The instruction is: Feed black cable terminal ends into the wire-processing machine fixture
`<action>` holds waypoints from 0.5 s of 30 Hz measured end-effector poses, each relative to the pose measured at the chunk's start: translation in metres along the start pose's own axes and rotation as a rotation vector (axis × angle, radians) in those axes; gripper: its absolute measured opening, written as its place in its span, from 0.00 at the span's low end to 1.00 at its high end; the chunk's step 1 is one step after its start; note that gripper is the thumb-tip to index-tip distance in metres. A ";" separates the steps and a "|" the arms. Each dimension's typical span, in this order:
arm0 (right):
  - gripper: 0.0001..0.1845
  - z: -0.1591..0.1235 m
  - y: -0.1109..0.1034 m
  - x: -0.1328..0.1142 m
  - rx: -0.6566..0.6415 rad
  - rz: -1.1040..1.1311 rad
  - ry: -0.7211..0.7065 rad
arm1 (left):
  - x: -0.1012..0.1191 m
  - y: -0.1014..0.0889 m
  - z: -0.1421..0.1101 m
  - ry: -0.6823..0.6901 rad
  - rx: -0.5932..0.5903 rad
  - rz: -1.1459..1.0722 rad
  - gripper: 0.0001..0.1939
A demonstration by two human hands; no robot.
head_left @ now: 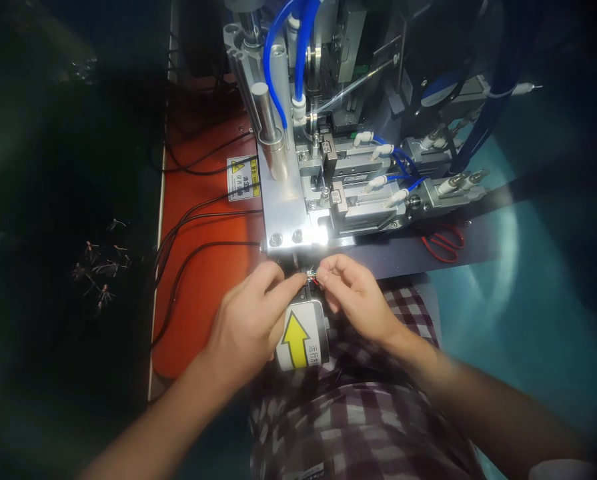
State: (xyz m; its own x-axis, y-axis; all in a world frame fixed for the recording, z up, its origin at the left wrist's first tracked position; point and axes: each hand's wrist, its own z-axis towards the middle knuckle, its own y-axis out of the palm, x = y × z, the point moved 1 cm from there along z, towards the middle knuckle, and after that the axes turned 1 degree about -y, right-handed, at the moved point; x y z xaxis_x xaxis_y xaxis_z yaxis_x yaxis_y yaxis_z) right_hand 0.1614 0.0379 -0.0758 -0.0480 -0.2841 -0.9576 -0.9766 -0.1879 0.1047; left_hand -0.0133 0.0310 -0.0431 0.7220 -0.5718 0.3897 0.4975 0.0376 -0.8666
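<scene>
My left hand (251, 313) and my right hand (351, 293) meet at the front edge of a metal machine (298, 200). Both pinch a small bundle of thin coloured wires (312, 276) between their fingertips, red and white strands showing. Just below the hands sits a white cylinder with a yellow arrow label (301, 340). The wire ends lie right under the machine's bright metal plate.
An orange mat (203, 200) with black cables (198, 213) and a yellow warning sticker (243, 177) lies left of the machine. Blue air hoses (283, 60) run over the top. Red-handled scissors (444, 243) rest at the right. Small wire scraps (101, 263) lie on the dark surface at left.
</scene>
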 end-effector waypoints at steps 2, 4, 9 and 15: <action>0.09 0.000 0.000 0.000 -0.015 0.034 0.004 | 0.000 0.000 0.000 0.001 0.002 -0.003 0.14; 0.08 0.000 0.001 0.002 -0.011 0.025 -0.008 | -0.001 0.000 -0.001 0.001 0.004 -0.009 0.14; 0.07 -0.002 0.000 0.009 0.016 -0.079 -0.086 | -0.001 0.001 -0.002 -0.003 0.009 -0.015 0.13; 0.06 -0.002 -0.002 0.012 0.056 -0.198 -0.180 | -0.001 0.002 0.000 -0.006 0.004 -0.008 0.14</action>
State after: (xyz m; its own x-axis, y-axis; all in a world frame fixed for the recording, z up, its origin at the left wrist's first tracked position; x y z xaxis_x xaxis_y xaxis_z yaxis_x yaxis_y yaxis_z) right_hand 0.1632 0.0325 -0.0871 0.1139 -0.0748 -0.9907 -0.9804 -0.1697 -0.0999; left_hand -0.0133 0.0315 -0.0454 0.7208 -0.5674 0.3981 0.5052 0.0368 -0.8622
